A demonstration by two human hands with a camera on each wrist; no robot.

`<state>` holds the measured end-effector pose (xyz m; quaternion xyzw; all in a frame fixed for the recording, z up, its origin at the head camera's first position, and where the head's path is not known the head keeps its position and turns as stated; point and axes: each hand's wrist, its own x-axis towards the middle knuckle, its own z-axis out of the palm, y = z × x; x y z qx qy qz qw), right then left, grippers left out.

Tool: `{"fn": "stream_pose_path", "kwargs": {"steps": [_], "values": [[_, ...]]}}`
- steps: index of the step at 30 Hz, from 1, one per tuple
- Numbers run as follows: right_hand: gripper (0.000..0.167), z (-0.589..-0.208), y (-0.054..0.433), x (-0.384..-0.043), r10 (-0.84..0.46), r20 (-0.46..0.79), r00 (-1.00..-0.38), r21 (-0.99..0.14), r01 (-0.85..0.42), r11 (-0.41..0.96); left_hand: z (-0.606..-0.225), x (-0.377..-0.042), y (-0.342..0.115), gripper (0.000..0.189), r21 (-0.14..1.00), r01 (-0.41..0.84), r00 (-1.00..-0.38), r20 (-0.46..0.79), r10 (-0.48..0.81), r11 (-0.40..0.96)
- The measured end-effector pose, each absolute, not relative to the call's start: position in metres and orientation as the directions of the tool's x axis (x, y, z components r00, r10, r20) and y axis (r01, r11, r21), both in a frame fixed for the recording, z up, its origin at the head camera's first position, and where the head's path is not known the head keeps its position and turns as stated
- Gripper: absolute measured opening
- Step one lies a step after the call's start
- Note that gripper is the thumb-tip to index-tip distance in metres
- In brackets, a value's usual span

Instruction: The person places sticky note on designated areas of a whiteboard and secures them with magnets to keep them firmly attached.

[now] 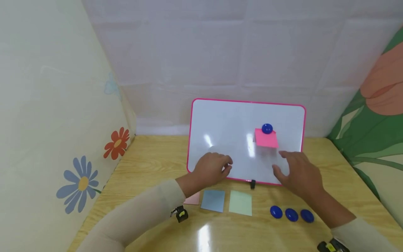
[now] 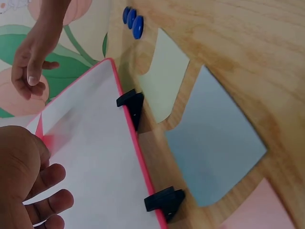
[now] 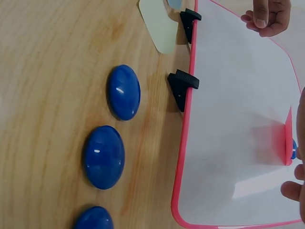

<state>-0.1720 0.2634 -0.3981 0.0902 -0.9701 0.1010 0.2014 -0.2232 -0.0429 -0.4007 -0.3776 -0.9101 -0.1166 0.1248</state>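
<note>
A whiteboard (image 1: pixel 220 122) with a pink rim leans upright at the back of the table. On its right half, a round blue magnet (image 1: pixel 267 128) sits over the top of a bright pink sticky note (image 1: pixel 266 140), whose lower part stands away from the board. My left hand (image 1: pixel 211 169) hovers before the board's lower left, fingers loosely bent and holding nothing. Lower right of the note is my right hand (image 1: pixel 302 175), empty, thumb and forefinger spread apart. In the right wrist view only a few of its fingers (image 3: pixel 291 191) show at the edge.
A light pink note (image 1: pixel 192 199), partly behind my left forearm, a blue note (image 1: pixel 213 201) and a pale green note (image 1: pixel 240 203) lie in a row before the board. Three blue magnets (image 1: pixel 291 215) lie farther right. Black clips (image 3: pixel 183 88) hold the board's lower edge.
</note>
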Motion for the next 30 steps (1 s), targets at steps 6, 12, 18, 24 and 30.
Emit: {"fn": "stream_pose_path", "kwargs": {"steps": [6,12,18,24,30], "values": [[0.056,-0.403,0.265,-0.161,-0.145,0.393,-0.908,-0.18,-0.231,0.956,-0.41,-0.214,-0.046,0.015,0.124,0.731,-0.673,0.296,0.678,0.671],[0.056,-0.409,0.268,-0.152,-0.161,0.397,-0.904,-0.182,-0.25,0.951,-0.422,-0.208,-0.047,0.013,0.112,0.752,-0.648,0.307,0.697,0.65],[0.056,-0.416,0.269,-0.144,-0.161,0.416,-0.895,-0.17,-0.25,0.953,-0.437,-0.205,-0.048,0.008,0.09,0.768,-0.628,0.303,0.717,0.635],[0.058,-0.423,0.27,-0.141,-0.166,0.402,-0.9,-0.203,-0.265,0.943,-0.449,-0.202,-0.049,0.006,0.073,0.775,-0.618,0.297,0.728,0.628],[0.06,-0.428,0.273,-0.135,-0.198,0.303,-0.932,-0.228,-0.273,0.935,-0.456,-0.2,-0.048,0.01,0.077,0.761,-0.638,0.268,0.722,0.644]]}}
